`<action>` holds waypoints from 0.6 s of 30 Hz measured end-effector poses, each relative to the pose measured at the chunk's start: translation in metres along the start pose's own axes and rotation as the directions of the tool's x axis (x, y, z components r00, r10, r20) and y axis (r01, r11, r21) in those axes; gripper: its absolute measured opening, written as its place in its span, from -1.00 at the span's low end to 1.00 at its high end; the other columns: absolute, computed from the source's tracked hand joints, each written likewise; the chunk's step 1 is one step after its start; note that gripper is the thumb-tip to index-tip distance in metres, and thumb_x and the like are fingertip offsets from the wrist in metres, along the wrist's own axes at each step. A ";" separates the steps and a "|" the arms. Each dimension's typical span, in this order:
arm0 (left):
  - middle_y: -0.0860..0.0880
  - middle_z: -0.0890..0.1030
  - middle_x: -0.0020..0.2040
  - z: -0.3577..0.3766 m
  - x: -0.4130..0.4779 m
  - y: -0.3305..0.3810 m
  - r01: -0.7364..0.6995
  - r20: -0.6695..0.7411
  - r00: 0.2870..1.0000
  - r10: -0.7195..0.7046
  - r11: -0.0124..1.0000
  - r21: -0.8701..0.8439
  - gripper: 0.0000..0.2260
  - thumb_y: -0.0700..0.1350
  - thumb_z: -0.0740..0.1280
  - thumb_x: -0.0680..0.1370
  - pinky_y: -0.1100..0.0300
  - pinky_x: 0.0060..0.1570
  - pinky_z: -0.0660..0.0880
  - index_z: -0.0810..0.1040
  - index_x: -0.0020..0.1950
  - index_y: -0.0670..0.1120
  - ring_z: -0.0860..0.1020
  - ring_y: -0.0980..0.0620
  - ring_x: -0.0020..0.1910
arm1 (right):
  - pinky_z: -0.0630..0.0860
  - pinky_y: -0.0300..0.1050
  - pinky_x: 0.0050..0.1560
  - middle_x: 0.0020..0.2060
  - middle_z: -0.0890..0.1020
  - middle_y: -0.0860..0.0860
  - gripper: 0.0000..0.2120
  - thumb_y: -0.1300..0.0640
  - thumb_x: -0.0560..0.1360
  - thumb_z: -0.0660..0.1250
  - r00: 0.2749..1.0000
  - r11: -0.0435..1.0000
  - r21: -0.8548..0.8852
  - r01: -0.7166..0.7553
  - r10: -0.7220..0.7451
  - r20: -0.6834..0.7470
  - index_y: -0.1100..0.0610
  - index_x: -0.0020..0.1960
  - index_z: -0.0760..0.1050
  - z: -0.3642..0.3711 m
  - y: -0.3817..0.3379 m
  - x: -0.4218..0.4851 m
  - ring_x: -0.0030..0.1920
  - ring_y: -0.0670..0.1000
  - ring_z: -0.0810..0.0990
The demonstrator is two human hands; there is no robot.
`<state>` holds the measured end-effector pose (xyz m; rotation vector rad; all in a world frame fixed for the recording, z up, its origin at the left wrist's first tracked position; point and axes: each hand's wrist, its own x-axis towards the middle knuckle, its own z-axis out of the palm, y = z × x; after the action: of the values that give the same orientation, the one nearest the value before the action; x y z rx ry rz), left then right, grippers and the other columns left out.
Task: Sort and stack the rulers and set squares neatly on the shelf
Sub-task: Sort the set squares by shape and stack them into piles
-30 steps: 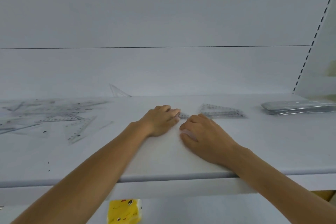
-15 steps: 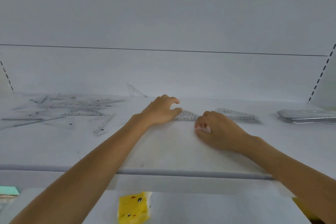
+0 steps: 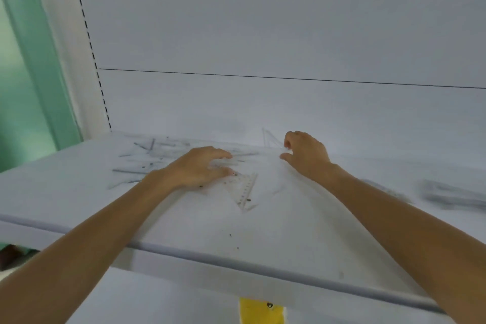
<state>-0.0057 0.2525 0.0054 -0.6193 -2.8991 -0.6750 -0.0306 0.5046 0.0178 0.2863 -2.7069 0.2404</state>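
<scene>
Both hands have shifted left along the shelf (image 3: 263, 239): the left hand (image 3: 197, 168) now lies with fingers loosely spread on a clear set square (image 3: 243, 189), which sits flat at the near edge of the loose pile of rulers (image 3: 150, 155). Farther back, the right hand (image 3: 309, 156) has reached a second set square (image 3: 271, 138) leaning against the back panel (image 3: 289, 102) — its fingers curl at that square's lower corner, but blur hides whether they pinch it.

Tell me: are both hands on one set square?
No: left hand touches the flat set square, right hand reaches the leaning set square.
</scene>
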 end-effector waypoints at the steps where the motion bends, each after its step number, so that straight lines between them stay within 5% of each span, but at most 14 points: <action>1: 0.06 0.44 0.31 -0.005 0.002 -0.007 -0.004 -0.015 1.000 0.004 1.000 0.002 -0.60 0.17 0.27 0.50 0.20 0.27 0.29 0.42 0.32 0.11 0.39 0.09 0.29 | 0.38 -0.09 -0.03 0.03 0.53 0.08 -0.76 0.08 0.50 0.30 1.000 0.999 -0.037 -0.004 0.004 -0.018 0.19 0.08 0.40 0.008 -0.007 0.009 0.05 0.09 0.48; 8: 0.03 0.46 0.25 -0.008 0.022 -0.050 -0.064 -0.064 0.995 0.075 0.985 0.161 -0.65 0.12 0.19 0.56 0.15 0.23 0.29 0.44 0.29 0.04 0.37 0.04 0.28 | 0.35 -0.10 -0.01 0.06 0.46 0.09 -0.61 0.07 0.45 0.37 0.989 0.952 -0.305 0.006 -0.051 -0.141 0.21 0.15 0.31 0.044 -0.024 0.058 0.06 0.09 0.44; 12: 0.03 0.51 0.18 -0.011 0.029 -0.068 -0.061 -0.263 0.961 0.078 0.995 0.073 -0.71 0.06 0.18 0.57 0.17 0.19 0.31 0.48 0.24 -0.01 0.41 0.05 0.20 | 0.34 -0.08 0.01 0.09 0.45 0.09 -0.61 0.26 0.43 0.33 0.985 0.890 -0.453 0.061 -0.125 -0.115 0.21 0.20 0.29 0.051 -0.021 0.074 0.10 0.11 0.44; 18: 0.07 0.50 0.16 -0.005 0.034 -0.054 -0.185 -0.242 0.952 0.190 0.982 0.043 -0.74 0.05 0.19 0.56 0.19 0.18 0.29 0.49 0.21 0.02 0.39 0.10 0.19 | 0.27 -0.11 -0.06 0.02 0.52 0.12 -0.60 0.46 0.37 0.14 0.976 0.910 -0.407 0.079 -0.154 -0.153 0.23 0.17 0.36 0.053 -0.015 0.082 0.03 0.13 0.47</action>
<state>-0.0588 0.2182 -0.0058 -0.7401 -2.5776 -0.6453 -0.1204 0.4653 0.0053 0.2870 -2.4712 -0.3069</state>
